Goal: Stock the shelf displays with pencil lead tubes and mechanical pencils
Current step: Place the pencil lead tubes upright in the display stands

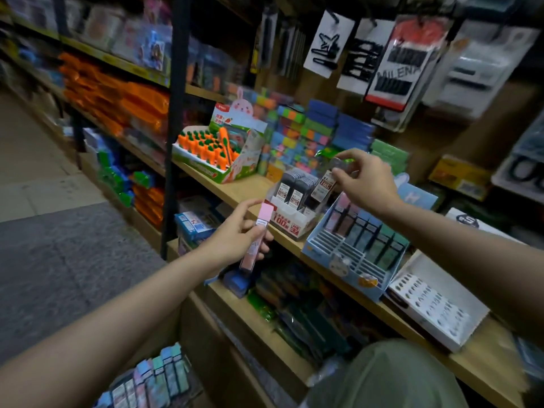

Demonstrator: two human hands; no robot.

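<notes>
Right hand [365, 181] pinches a black lead tube [322, 187] over its display box [294, 222]; left hand [238, 237] holds a pink tube [254, 242]. Misaligned lowering could topple neighbouring tubes.

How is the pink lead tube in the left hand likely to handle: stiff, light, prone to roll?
The pink lead tube looks stiff: it stays straight though the left hand grips only its middle. Probably light, since a few fingers carry it. Its flat, boxy faces suggest it would slide rather than roll, and its glossy surface may be slippery.
</notes>
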